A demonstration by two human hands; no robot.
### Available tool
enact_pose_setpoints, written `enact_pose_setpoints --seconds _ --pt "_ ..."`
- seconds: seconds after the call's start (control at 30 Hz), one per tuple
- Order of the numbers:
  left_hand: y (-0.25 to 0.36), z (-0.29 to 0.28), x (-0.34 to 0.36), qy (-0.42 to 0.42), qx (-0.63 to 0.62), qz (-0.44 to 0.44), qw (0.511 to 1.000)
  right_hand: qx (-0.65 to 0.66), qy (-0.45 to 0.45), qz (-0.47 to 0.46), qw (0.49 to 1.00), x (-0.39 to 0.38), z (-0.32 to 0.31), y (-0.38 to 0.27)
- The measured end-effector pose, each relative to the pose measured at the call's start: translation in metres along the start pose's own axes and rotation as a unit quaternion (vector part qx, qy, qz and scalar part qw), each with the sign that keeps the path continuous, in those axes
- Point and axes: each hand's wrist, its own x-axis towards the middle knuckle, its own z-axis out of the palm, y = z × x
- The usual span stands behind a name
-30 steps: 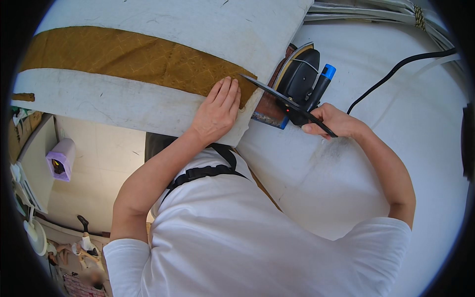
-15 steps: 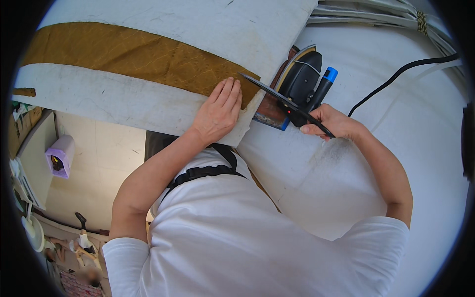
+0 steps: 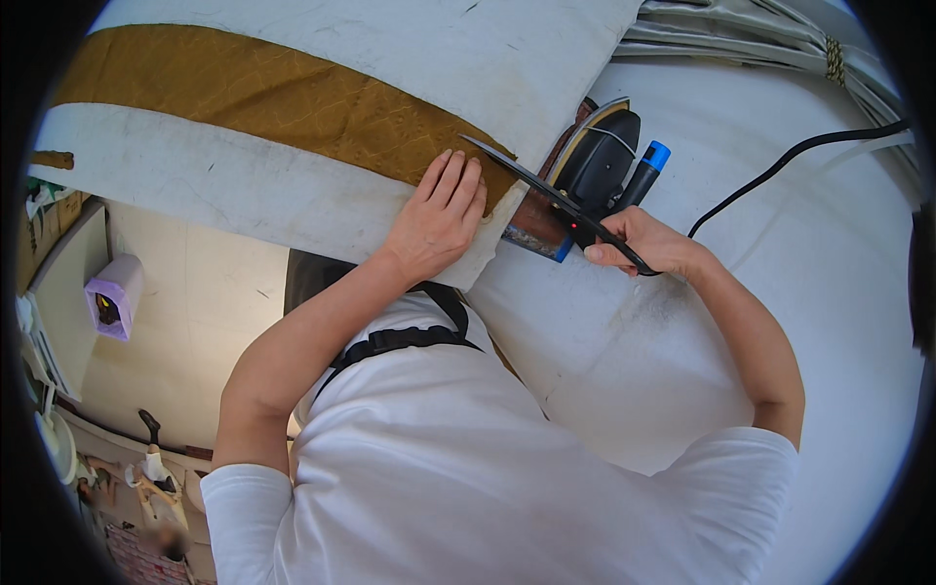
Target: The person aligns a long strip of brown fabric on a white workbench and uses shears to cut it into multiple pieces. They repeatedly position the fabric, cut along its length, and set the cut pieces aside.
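Note:
A long strip of golden-brown patterned fabric [image 3: 292,97] lies on the white tabletop, curving toward its right end. My left hand [image 3: 439,214] rests flat near that end, its fingers stretched over the fabric's lower edge. In my right hand [image 3: 643,241] is a pair of black scissors [image 3: 548,188], with my fingers wrapped round the handles. The long blades point up and left across the fabric's right end, and the tip lies on the cloth just beyond my left fingertips. Whether the blades are apart cannot be made out.
Just behind the scissors stands a black iron [image 3: 597,151] with a blue-tipped handle, on a blue-edged rest [image 3: 539,234]. A black cable [image 3: 770,161] crosses the white surface at right. Gathered grey cloth [image 3: 721,34] runs along the back. A lilac bin [image 3: 114,297] stands on the floor at left; people sit farther off.
The scissors have shifted slightly left, their tip reaching a little farther over the fabric. My left hand stays in place on the cloth. The whole view has tilted slightly.

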Motion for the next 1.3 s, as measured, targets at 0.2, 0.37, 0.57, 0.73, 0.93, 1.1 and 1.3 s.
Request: enact_pose_setpoints --seconds 0.2,0.37,0.57,0.73,0.93,1.1,1.3 --pt "0.0 0.001 0.0 0.004 -0.006 -0.002 1.0 -0.001 0.005 -0.012 1.0 0.003 0.003 0.001" --pt "0.0 0.0 0.0 0.008 -0.004 0.003 1.0 -0.011 0.01 -0.012 1.0 0.003 0.002 0.002" --pt "0.0 0.0 0.0 0.02 -0.001 0.006 1.0 -0.009 0.01 -0.032 0.999 0.011 0.003 -0.011" --pt "0.0 0.001 -0.001 0.02 -0.001 0.008 1.0 0.005 0.022 -0.035 0.999 0.014 0.007 -0.012" --pt "0.0 0.003 -0.004 -0.002 -0.008 0.012 1.0 0.017 0.004 -0.031 0.999 0.015 0.004 -0.009" --pt "-0.006 -0.013 -0.006 0.033 -0.025 -0.075 0.996 0.011 0.0 -0.048 0.999 0.017 0.003 -0.009" --pt "-0.033 -0.031 -0.014 0.033 0.049 -0.106 0.993 0.01 0.008 -0.062 0.998 0.025 0.002 -0.018"
